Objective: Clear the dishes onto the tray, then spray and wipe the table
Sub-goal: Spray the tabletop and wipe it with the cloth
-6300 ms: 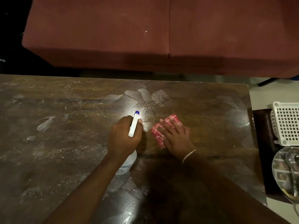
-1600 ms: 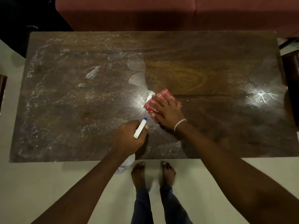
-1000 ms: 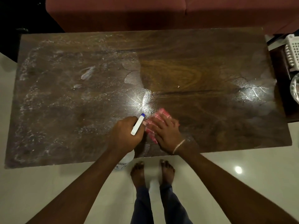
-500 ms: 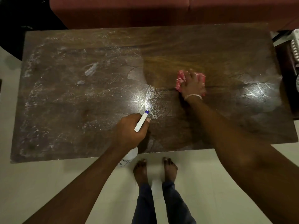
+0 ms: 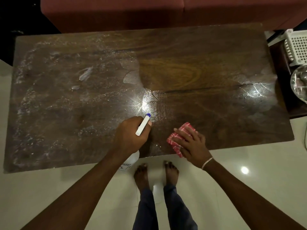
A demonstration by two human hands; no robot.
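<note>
A dark wooden table (image 5: 199,52) fills the view; its left half is covered in whitish spray droplets, while the middle and right look wiped. My left hand (image 5: 131,135) grips a white spray bottle (image 5: 143,125) with a blue nozzle tip, held over the near edge at centre. My right hand (image 5: 191,141) presses flat on a folded red-and-white checked cloth (image 5: 176,140) at the table's near edge, just right of the bottle.
A red sofa (image 5: 149,10) runs along the far side. To the right stands a dark side table (image 5: 282,100) with a white perforated basket (image 5: 297,47) and a shiny steel plate (image 5: 300,83). My bare feet (image 5: 156,173) stand on pale tiles.
My right hand has dragged the cloth from the table's middle back to the near edge. The left hand and bottle have stayed about where they were.
</note>
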